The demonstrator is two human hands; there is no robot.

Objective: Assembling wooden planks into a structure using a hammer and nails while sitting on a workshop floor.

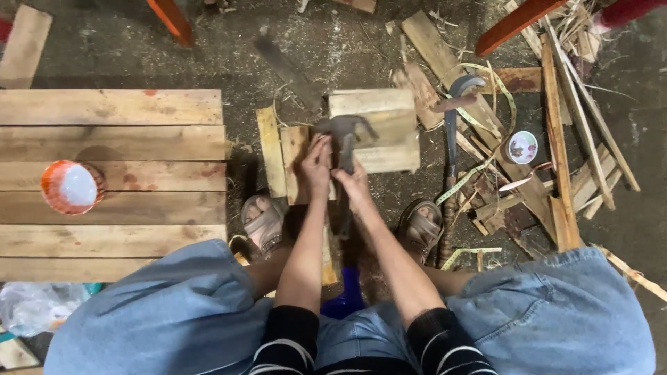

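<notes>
Floor [333,48]: dark, rough concrete, dusted throughout with sawdust and fine shavings. Left side: a low platform of pale wooden planks [111,139] laid side by side, bearing reddish stains; an orange-rimmed bowl [69,187] with a white interior stands on it. Near left corner: crumpled clear plastic [31,305]. Far edge: two orange-painted bars [514,24] slant into view. Right side: a loose heap of offcuts and thin slats [577,125], a curved long-handled blade [451,153] lying on the floor, a yellow measuring tape [479,170] trailing across the scraps, and a small round tin [522,147]. Lighting is even, overhead, with soft shadows.
</notes>
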